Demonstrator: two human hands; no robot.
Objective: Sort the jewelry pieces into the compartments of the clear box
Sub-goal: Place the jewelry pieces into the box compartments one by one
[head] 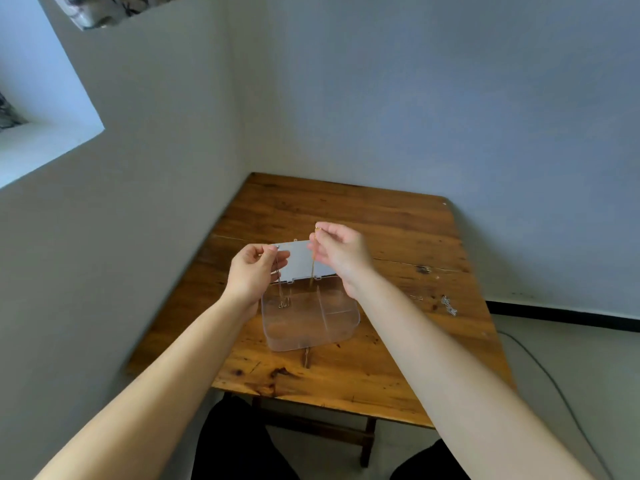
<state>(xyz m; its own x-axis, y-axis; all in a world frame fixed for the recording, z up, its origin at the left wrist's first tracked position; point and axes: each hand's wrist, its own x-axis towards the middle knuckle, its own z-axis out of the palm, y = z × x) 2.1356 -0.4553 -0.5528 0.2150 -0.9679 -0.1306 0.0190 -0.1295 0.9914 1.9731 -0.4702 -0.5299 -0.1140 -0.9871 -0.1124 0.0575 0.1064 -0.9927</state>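
Observation:
A clear box [341, 332] with dividers sits on the wooden table, its lid [299, 259] standing open behind it. My left hand [251, 271] pinches a thin silver chain [279, 289] that hangs down into the box's large left compartment. My right hand [341, 252] pinches a thin gold chain [313, 268] that hangs down by the box's far rim near the middle divider. Both hands hover above the back of the box.
A silver jewelry piece [449, 305] lies on the table [381, 368] near its right edge. The table stands in a corner between two walls. A cable [554, 379] runs along the floor on the right. My knees show below the table's front edge.

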